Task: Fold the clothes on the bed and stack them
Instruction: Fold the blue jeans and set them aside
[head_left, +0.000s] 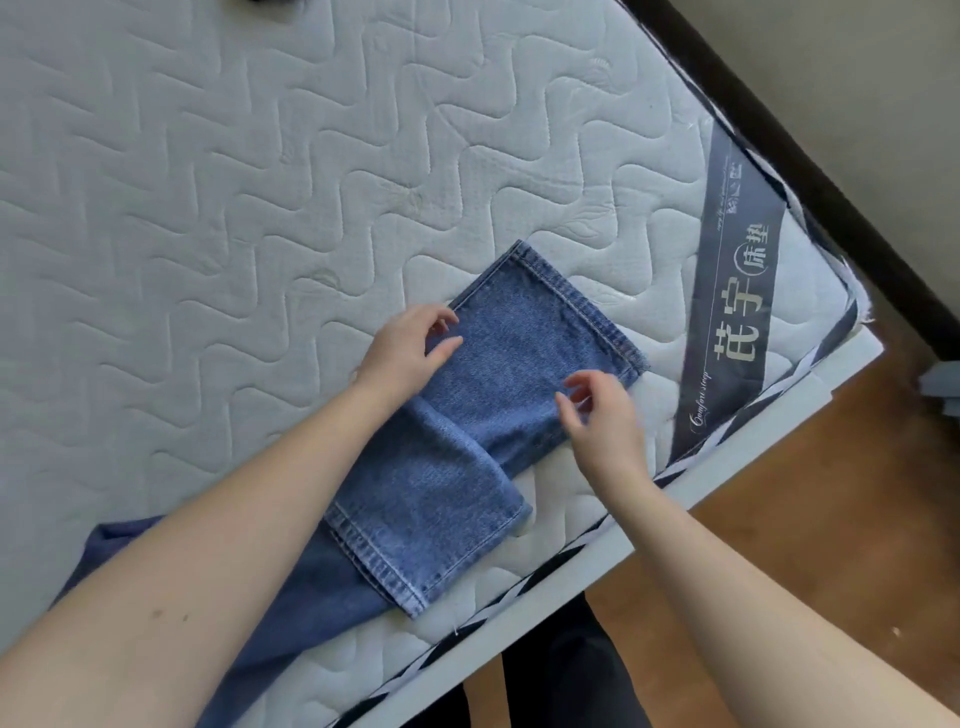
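- Jeans (467, 447) folded on the mattress (234, 182), close to its near right edge; one hem far at the top, the other hem near, with loose denim trailing off toward the near left under the left forearm.
- Left hand (405, 353) at the far left side of the upper layer, fingers (448, 347) loosely curled, thumb on the cloth; pinch or mere touch, cannot tell.
- Right hand (602, 421) over the right side of the same layer, fingers spread and half bent, seemingly just above the denim, holding nothing.
- Risk: top layer skewed against the lower one, so pressing down now probably sets a crooked fold and a lopsided stack.
- Risk: trailing cloth at the near left likely drags the bundle open if lifted by one side only.
- Risk: a push to the near right probably sends the jeans over the bed edge (675, 499) onto the floor (831, 519).
- Room: wide stretch of mattress to the far left for sliding and stacking; little margin to the near right, with the label band (737, 312) just beside.
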